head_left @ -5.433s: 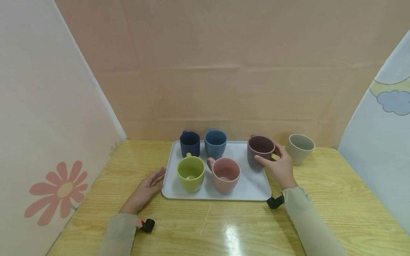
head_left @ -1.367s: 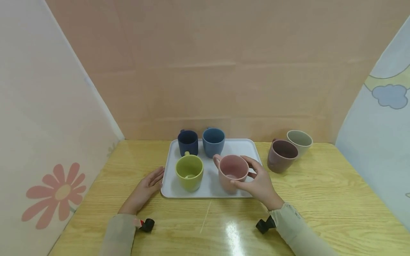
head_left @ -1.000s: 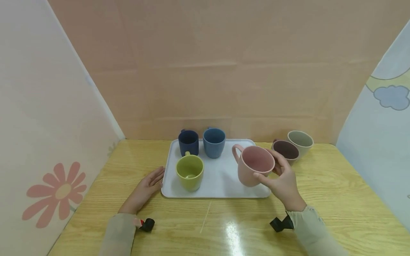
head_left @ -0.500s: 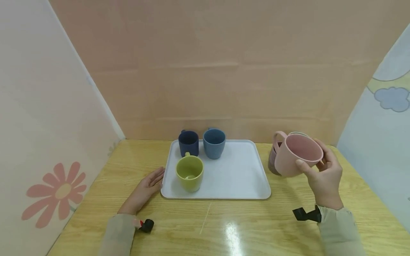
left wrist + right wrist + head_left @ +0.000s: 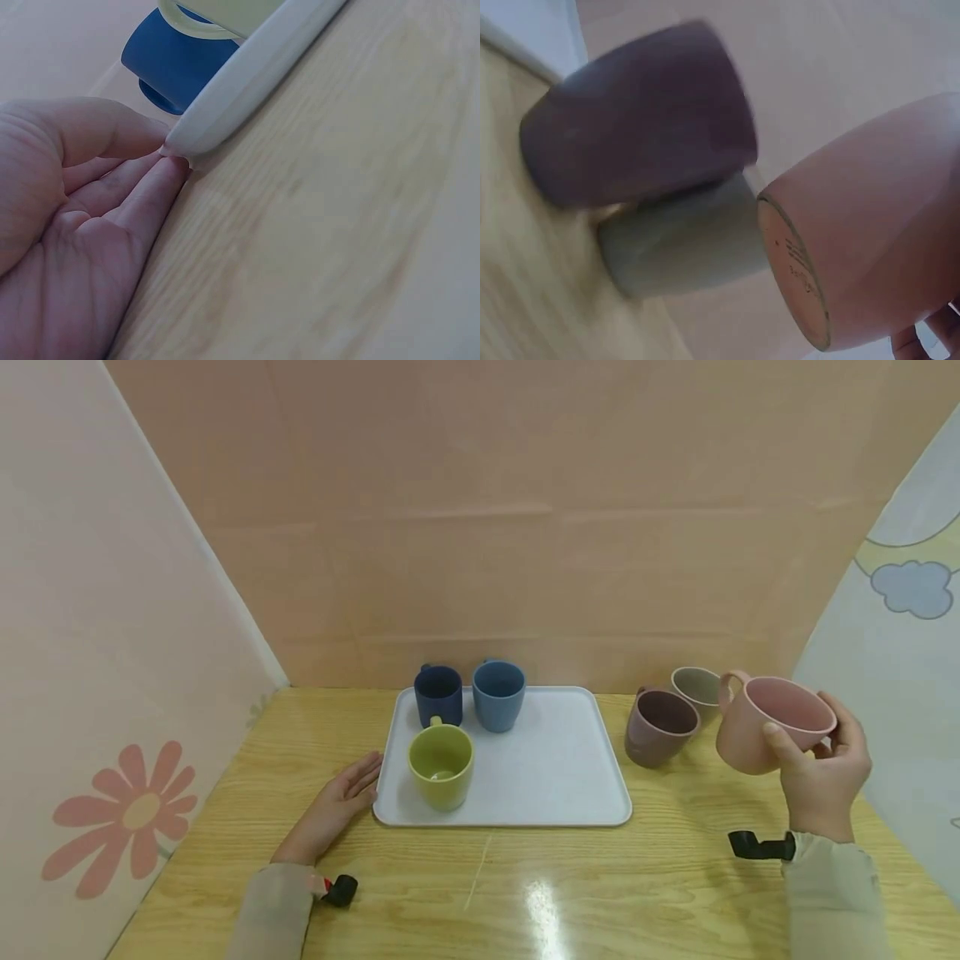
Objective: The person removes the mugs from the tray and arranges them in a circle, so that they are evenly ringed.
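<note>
- The right hand (image 5: 821,772) holds the pink mug (image 5: 772,722) in the air over the right side of the counter (image 5: 525,893), its grip closed round the rim and wall, thumb on the near side and fingers on the far side.
- The pink mug is tilted, its handle pointing left toward the grey mug (image 5: 696,687); in the right wrist view its underside (image 5: 795,274) shows clear of the counter.
- The mauve mug (image 5: 660,725) stands on the counter just right of the white tray (image 5: 555,777), and the grey mug sits right behind it at the far side; whether the two touch is hard to tell from these views.
- The left hand (image 5: 333,802) lies flat on the counter, its grip open, fingertips (image 5: 169,161) touching the near left corner of the tray.
- On the tray stand the green mug (image 5: 441,767) at the near left, the dark blue mug (image 5: 438,695) behind it, and the lighter blue mug (image 5: 498,695) just right of that one.
</note>
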The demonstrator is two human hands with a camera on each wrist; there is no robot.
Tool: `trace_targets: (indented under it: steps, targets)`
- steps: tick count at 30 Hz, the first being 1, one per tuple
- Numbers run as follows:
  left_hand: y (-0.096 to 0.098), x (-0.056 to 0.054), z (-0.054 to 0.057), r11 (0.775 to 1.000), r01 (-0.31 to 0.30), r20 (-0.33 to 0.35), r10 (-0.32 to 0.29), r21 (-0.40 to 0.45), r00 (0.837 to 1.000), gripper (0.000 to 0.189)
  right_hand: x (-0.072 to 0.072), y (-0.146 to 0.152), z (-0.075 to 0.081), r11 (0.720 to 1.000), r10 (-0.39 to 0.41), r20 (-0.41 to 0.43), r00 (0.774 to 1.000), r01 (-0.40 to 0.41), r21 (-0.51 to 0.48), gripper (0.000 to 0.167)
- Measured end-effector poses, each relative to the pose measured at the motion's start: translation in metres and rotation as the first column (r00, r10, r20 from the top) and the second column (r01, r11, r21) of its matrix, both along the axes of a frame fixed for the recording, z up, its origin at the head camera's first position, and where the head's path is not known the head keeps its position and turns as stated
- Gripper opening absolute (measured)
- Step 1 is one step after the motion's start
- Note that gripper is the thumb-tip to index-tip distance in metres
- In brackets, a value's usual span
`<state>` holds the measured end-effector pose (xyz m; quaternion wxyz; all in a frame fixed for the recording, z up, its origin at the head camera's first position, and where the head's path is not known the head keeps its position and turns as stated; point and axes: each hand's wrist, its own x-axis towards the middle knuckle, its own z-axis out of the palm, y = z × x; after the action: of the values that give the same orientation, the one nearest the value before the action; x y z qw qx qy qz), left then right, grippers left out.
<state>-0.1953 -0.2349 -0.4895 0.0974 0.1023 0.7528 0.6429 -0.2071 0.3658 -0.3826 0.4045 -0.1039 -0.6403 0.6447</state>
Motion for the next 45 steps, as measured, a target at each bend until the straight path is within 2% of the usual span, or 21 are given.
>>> trace_targets:
  steps: [6, 10, 17, 23, 27, 32, 37, 42, 45]
  targets:
    - [0.001, 0.001, 0.001, 1.000, -0.009, 0.009, 0.009, -0.010, 1.000, 0.066, -0.005, 0.018, -0.014, 0.996, -0.072, 0.113, 0.991, 0.077, -0.035, 0.066]
    - [0.001, 0.002, 0.003, 1.000, -0.011, 0.009, 0.012, -0.013, 1.000, 0.066, -0.007, 0.025, -0.020, 0.995, -0.097, 0.182, 0.978, 0.101, -0.013, 0.068]
    - [0.001, 0.001, 0.002, 1.000, -0.005, 0.004, 0.005, -0.011, 1.000, 0.066, -0.012, 0.034, -0.033, 0.994, -0.029, 0.265, 0.964, 0.057, -0.098, 0.077]
    - [0.001, 0.001, 0.003, 1.000, -0.008, 0.007, 0.008, -0.020, 1.000, 0.067, -0.016, 0.039, -0.043, 0.999, -0.031, 0.354, 0.935, 0.039, -0.016, 0.078]
    - [0.001, 0.001, 0.003, 1.000, -0.009, 0.006, 0.009, -0.024, 1.000, 0.067, -0.017, 0.039, -0.047, 1.000, -0.020, 0.401, 0.916, 0.025, -0.007, 0.080]
    - [0.001, 0.001, 0.003, 1.000, -0.010, 0.006, 0.010, -0.019, 1.000, 0.066, -0.020, 0.036, -0.049, 1.000, -0.001, 0.434, 0.901, 0.010, -0.019, 0.086]
    - [0.001, 0.002, 0.001, 1.000, -0.009, 0.001, 0.009, -0.016, 1.000, 0.066, -0.020, 0.034, -0.050, 1.000, 0.000, 0.465, 0.885, -0.005, 0.010, 0.087]
    - [0.001, 0.001, 0.001, 1.000, -0.005, 0.002, 0.005, -0.012, 1.000, 0.067, -0.018, 0.036, -0.051, 0.998, -0.004, 0.493, 0.870, -0.030, 0.061, 0.087]
    - [0.001, 0.001, 0.002, 1.000, -0.006, 0.004, 0.006, -0.012, 1.000, 0.066, -0.018, 0.038, -0.052, 0.990, 0.009, 0.504, 0.864, -0.078, 0.116, 0.086]
